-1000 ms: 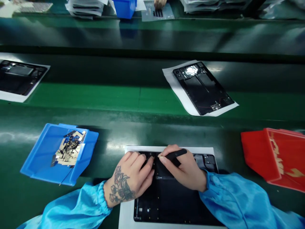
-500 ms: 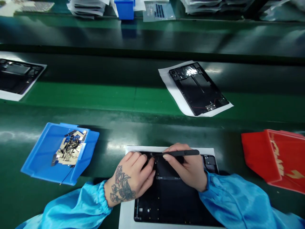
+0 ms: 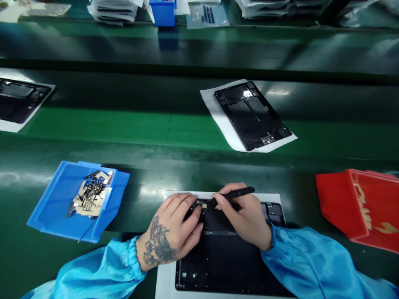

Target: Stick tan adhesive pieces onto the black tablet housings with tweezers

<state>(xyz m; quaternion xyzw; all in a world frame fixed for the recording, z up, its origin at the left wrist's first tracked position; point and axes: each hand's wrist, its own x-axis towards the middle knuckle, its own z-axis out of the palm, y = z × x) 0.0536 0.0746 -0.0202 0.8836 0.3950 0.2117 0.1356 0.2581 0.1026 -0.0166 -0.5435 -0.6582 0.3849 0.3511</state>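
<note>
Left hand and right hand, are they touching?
Apart. The head view shows a small dark gap between the left hand and the right hand.

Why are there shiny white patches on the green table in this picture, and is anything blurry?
In the head view, pale glare streaks the glossy green bench, probably from lights reflecting off it. A small bright glint sits on the far black tablet housing, and the blue bin shows a reflection beneath it. The left hand and right hand, with its black tool, look fairly sharp.
</note>
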